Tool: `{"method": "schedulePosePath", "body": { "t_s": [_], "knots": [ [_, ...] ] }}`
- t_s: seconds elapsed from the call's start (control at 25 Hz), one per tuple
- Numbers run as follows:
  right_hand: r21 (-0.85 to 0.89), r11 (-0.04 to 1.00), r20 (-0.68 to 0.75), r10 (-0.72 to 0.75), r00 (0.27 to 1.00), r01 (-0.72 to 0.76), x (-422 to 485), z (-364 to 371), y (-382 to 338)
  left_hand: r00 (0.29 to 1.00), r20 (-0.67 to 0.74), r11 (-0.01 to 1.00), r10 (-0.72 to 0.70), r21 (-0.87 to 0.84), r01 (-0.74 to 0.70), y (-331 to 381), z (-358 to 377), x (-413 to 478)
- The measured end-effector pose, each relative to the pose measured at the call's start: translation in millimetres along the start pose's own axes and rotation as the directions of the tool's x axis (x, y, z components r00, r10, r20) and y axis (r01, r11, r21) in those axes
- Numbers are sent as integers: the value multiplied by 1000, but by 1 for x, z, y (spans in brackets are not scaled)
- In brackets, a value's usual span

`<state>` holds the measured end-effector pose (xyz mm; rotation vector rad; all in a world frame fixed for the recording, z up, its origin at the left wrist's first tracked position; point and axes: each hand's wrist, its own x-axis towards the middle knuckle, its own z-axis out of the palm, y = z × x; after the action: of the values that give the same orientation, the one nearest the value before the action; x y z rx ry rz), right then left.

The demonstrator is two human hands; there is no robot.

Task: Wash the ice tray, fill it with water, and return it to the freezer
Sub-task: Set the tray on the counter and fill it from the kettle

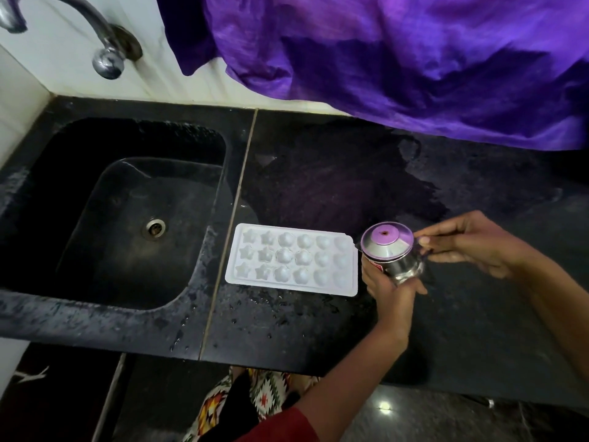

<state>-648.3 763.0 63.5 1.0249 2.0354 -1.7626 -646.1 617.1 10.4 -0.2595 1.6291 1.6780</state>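
Left hand [390, 293] grips steel pot [390, 250] from below; right hand [471, 247] pinches pot's handle. Ice tray [291, 260] flat on wet counter [318, 330], just left of hands, long axis left–right. White; cavities up: stars, flowers, rounds.

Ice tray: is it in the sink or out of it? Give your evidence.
Out. The ice tray lies flat on the black counter, just right of the sink.
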Motion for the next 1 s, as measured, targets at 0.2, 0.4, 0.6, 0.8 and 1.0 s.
{"method": "schedulePosePath", "body": {
  "t_s": [0.2, 0.4, 0.6, 0.8, 1.0],
  "knots": [
    [-89, 996, -40, 19, 999, -22, 12, 7, -12, 999, -30, 995, 13, -97, -16, -4, 1, 8],
    [-120, 992, -54, 37, 998, -43, 19, 9, -19, 1000, -14, 991, -23, -135, 21, -8, 1, 19],
    [-138, 990, -36, 24, 999, -29, 21, 9, -24, 999, -7, 984, -31, -176, 29, -7, 3, 27],
    [-185, 982, -20, 32, 999, -35, 23, 14, -33, 997, -15, 966, -82, -247, 76, -16, 5, 35],
    [-241, 970, -7, 39, 999, -39, 27, 21, -42, 994, -3, 947, -108, -304, 102, -15, 3, 39]
  ]
}}
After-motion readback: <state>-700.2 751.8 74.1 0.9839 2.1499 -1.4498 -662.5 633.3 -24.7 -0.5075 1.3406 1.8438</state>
